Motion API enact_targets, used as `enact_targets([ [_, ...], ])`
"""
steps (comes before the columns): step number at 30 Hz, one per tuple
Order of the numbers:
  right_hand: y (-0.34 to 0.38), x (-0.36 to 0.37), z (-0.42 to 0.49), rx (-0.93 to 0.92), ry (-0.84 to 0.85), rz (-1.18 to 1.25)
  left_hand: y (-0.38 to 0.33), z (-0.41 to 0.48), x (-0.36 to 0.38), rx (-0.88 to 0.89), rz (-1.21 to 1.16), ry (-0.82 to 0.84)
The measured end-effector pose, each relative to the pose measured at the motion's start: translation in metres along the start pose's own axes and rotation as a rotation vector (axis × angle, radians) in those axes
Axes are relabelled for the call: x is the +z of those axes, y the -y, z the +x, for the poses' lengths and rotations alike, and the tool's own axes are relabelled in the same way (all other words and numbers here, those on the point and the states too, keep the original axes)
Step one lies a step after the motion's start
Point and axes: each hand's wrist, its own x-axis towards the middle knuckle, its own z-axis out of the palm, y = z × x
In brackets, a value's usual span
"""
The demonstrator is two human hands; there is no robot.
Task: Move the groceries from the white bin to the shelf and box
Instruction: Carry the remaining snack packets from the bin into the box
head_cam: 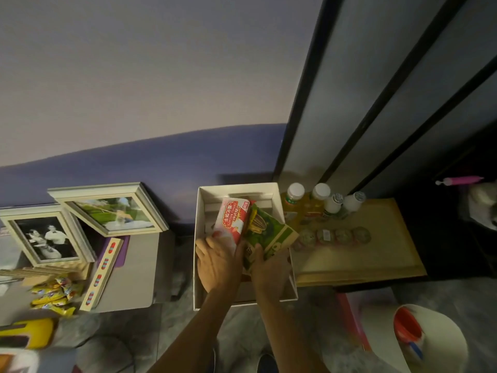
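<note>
Both hands were inside the box (pixel 200 238). Left hand (pixel 216 261) gripped the red wafer pack (pixel 232 220); right hand (pixel 266 267) gripped the green bag (pixel 269 230). Bottles (pixel 321 201) stood on the shelf (pixel 376 254) just beside.

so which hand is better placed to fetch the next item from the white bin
Right hand: the round white bin sits low on that side; the left hand, holding the red wafer packet, would have to cross over.
</note>
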Motion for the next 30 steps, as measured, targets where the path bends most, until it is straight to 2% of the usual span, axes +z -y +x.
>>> enact_targets([
  [4,-0.012,-0.014,0.010,-0.041,0.107,-0.161,0.000,-0.005,-0.008,0.102,-0.047,0.020],
  [7,-0.002,-0.042,0.010,-0.179,0.145,-0.222,0.004,-0.004,-0.032,0.224,-0.041,0.047],
  [13,0.074,-0.128,-0.015,-0.534,0.005,-0.347,0.003,0.014,-0.130,0.510,0.020,0.048],
  [18,0.158,-0.205,-0.049,-0.681,0.012,-0.491,-0.022,0.019,-0.240,0.603,0.027,-0.024],
  [22,0.217,-0.247,-0.088,-0.730,-0.038,-0.506,-0.046,0.011,-0.325,0.669,0.015,-0.086],
  [26,0.260,-0.271,-0.128,-0.802,-0.109,-0.471,-0.057,-0.004,-0.393,0.733,0.013,-0.166],
  [30,0.281,-0.275,-0.163,-0.904,-0.109,-0.454,-0.047,-0.022,-0.430,0.732,0.012,-0.232],
])
